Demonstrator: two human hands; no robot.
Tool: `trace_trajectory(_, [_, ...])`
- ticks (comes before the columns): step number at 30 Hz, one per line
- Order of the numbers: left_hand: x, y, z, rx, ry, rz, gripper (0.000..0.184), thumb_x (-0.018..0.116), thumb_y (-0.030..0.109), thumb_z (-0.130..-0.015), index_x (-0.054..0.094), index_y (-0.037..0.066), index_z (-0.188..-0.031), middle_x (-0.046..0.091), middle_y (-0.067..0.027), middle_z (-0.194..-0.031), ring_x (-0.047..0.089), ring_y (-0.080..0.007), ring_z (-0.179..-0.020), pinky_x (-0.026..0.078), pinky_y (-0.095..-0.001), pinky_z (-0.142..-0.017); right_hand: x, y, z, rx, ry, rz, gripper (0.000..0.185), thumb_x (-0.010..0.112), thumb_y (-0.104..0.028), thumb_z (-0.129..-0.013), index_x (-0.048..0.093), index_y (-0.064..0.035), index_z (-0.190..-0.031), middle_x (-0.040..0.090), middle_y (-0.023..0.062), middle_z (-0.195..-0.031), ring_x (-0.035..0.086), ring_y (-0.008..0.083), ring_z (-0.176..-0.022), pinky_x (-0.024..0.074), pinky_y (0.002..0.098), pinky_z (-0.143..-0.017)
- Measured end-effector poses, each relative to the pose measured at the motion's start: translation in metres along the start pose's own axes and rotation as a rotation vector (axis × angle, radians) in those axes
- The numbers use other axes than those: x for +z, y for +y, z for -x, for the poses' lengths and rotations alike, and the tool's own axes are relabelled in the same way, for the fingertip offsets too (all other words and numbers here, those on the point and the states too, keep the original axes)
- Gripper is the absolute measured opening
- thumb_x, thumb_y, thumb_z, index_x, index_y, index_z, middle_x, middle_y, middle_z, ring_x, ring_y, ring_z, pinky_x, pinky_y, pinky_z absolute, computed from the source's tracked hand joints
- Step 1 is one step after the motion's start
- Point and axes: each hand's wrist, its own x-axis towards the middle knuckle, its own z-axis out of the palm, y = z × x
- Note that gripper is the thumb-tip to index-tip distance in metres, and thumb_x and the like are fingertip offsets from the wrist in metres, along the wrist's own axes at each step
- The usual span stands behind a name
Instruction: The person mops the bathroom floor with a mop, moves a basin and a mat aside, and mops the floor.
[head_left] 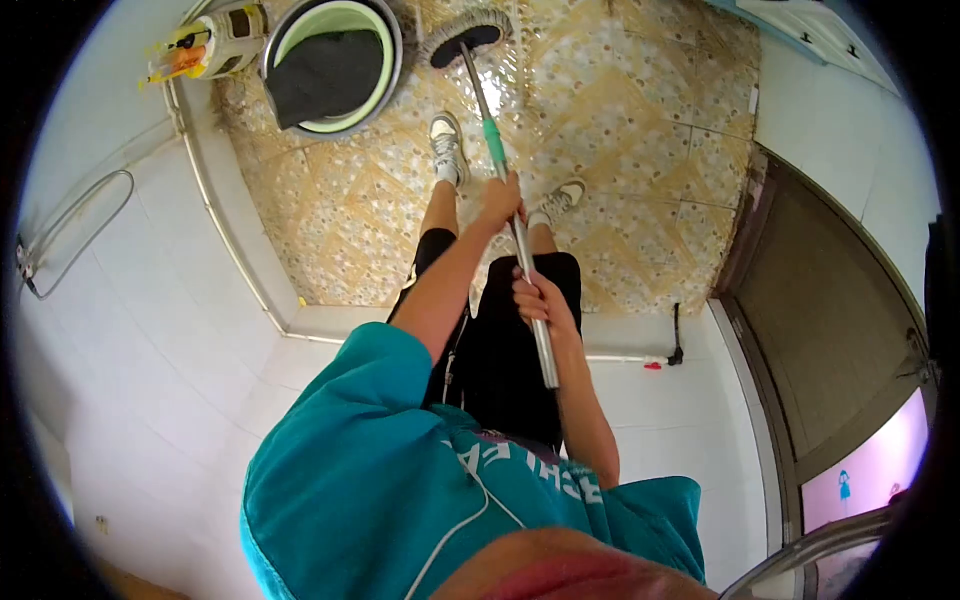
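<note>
My left hand (499, 202) is wrapped round the silver handle of a mop (522, 245), a little below its green collar. Closer to my body, my right hand (546, 300) grips the same handle near its end. The handle runs forward, away from me, to a dark mop head with a grey fringe (436, 45), which rests on the wet tiled floor ahead of my feet. Part of the handle is hidden behind my fingers.
Ahead on the left stands a bucket with a pale green basin (376, 98) and dark cloth (325, 78). Beside it is a yellow-and-white container (232, 42). A hose (100, 185) hangs on the left wall. A brown door (820, 300) is on the right.
</note>
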Motion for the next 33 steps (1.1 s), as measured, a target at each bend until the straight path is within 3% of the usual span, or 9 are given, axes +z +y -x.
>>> trace_trajectory(2, [0.048,-0.047,0.027,0.167,0.081,-0.073,0.048,0.044,0.036,-0.090,0.049,-0.002,-0.061,0.051,-0.0166,-0.046,0.055,-0.0283,-0.037,0.042,-0.0396,-0.034,-0.024,-0.006,0.057,-0.047,0.137,0.131,0.021,0.046,-0.020,-0.095,0.047,-0.0007,-0.102,0.032,-0.0029,-0.061,0.026,0.0024,-0.041,0.0205,0.0162,-0.032])
trace_trajectory(4, [0.089,-0.080,0.061,-0.018,-0.051,0.148,0.048,0.045,0.034,-0.090,0.049,-0.005,-0.063,0.052,-0.0163,-0.049,0.058,-0.0272,-0.042,0.044,-0.0396,-0.039,-0.039,-0.006,0.113,-0.105,0.333,0.338,0.024,0.046,-0.024,-0.095,0.051,-0.0035,-0.107,0.032,-0.0041,-0.060,0.024,0.0014,-0.040,0.0189,0.0157,-0.031])
trace_trajectory(8, [0.149,-0.112,0.107,-0.162,-0.066,0.037,0.046,0.046,0.032,-0.091,0.050,-0.006,-0.065,0.055,-0.0162,-0.052,0.061,-0.0262,-0.047,0.047,-0.0393,-0.044,-0.063,-0.013,0.187,-0.119,0.369,0.358,0.037,0.046,-0.030,-0.095,0.045,-0.0065,-0.124,0.031,-0.0034,-0.059,0.025,0.0018,-0.040,0.0193,0.0152,-0.031])
trace_trajectory(14, [0.106,-0.086,0.066,0.054,0.072,0.050,0.049,0.048,0.033,-0.089,0.049,-0.005,-0.059,0.051,-0.0136,-0.044,0.054,-0.0273,-0.034,0.044,-0.0383,-0.034,-0.006,-0.012,0.117,-0.026,0.366,0.416,0.041,0.043,-0.037,-0.095,0.040,-0.0162,-0.131,0.031,-0.0033,-0.056,0.024,0.0040,-0.039,0.0194,0.0185,-0.031])
trace_trajectory(23, [-0.054,0.062,-0.055,0.233,0.225,-0.086,0.041,0.051,0.030,-0.085,0.053,-0.003,-0.061,0.052,-0.0129,-0.047,0.055,-0.0227,-0.038,0.044,-0.0356,-0.036,0.050,-0.008,-0.085,-0.083,0.051,0.444,0.028,0.045,-0.030,-0.095,0.048,-0.0063,-0.110,0.039,-0.0016,-0.056,0.029,0.0050,-0.039,0.0241,0.0191,-0.036])
trace_trajectory(25, [-0.057,0.068,-0.057,0.230,0.276,-0.109,0.039,0.050,0.028,-0.085,0.053,-0.003,-0.061,0.052,-0.0129,-0.048,0.056,-0.0226,-0.039,0.044,-0.0354,-0.037,0.064,-0.008,-0.089,-0.046,0.056,0.284,0.027,0.047,-0.028,-0.095,0.050,-0.0023,-0.101,0.038,-0.0026,-0.057,0.030,0.0048,-0.040,0.0249,0.0189,-0.037])
trace_trajectory(28, [-0.048,0.049,-0.038,0.199,0.122,-0.263,0.033,0.046,0.021,-0.082,0.052,-0.005,-0.063,0.057,-0.0156,-0.054,0.058,-0.0247,-0.042,0.047,-0.0364,-0.041,0.038,-0.012,-0.059,-0.061,0.041,0.408,0.026,0.048,-0.027,-0.094,0.050,-0.0013,-0.097,0.037,-0.0030,-0.058,0.031,0.0044,-0.041,0.0245,0.0187,-0.037])
trace_trajectory(30, [-0.025,-0.015,-0.067,0.297,0.200,-0.298,0.031,0.049,0.021,-0.084,0.049,-0.003,-0.065,0.054,-0.0119,-0.049,0.054,-0.0231,-0.038,0.044,-0.0354,-0.037,0.012,-0.015,-0.021,-0.049,0.137,0.375,0.024,0.045,-0.024,-0.095,0.049,-0.0007,-0.100,0.038,-0.0028,-0.059,0.031,0.0043,-0.042,0.0235,0.0183,-0.037])
trace_trajectory(33, [0.035,-0.034,-0.001,0.155,0.055,-0.202,0.024,0.050,0.016,-0.081,0.051,-0.006,-0.071,0.055,-0.0148,-0.051,0.058,-0.0261,-0.043,0.047,-0.0370,-0.041,-0.011,-0.024,0.051,-0.061,0.181,0.308,0.027,0.044,-0.020,-0.095,0.046,0.0025,-0.109,0.040,-0.0011,-0.061,0.031,0.0041,-0.044,0.0235,0.0181,-0.037])
